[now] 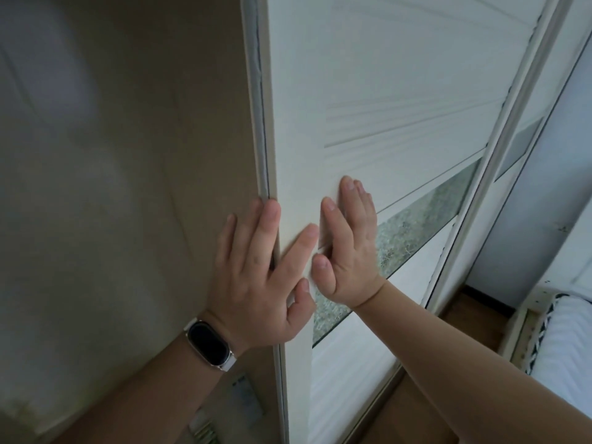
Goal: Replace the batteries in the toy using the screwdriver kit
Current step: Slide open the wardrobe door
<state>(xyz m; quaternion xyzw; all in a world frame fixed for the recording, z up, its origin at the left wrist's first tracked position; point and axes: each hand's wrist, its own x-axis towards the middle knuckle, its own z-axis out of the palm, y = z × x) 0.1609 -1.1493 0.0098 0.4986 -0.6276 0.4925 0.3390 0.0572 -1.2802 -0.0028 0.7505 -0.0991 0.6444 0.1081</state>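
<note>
A person's left hand (pixel 256 283), fingers straight and slightly spread, and right hand (pixel 349 251), fingers straight and close together, press flat on a white sliding door (pixel 384 91). Neither toy nor screwdriver kit is visible. Even sideways pressure from both palms should slide it smoothly.

**A flat door blocks the way ahead; the only free room is low on the right.**

The white sliding door (pixel 368 107) fills the way forward. Its left edge meets the beige panel (pixel 128 155) along a thin dark seam, and it cannot be told whether a finger could enter that seam. The left hand (pixel 256 277) lies with straight fingers across this edge. The right hand (pixel 349 251) lies flat on the door face just beside it, so the two crowd one patch. To the right, a pale upright frame rail (pixel 499 155) bounds the door. A strip of wooden floor (pixel 474 312) runs between the doors and the bed (pixel 570 341).
</note>
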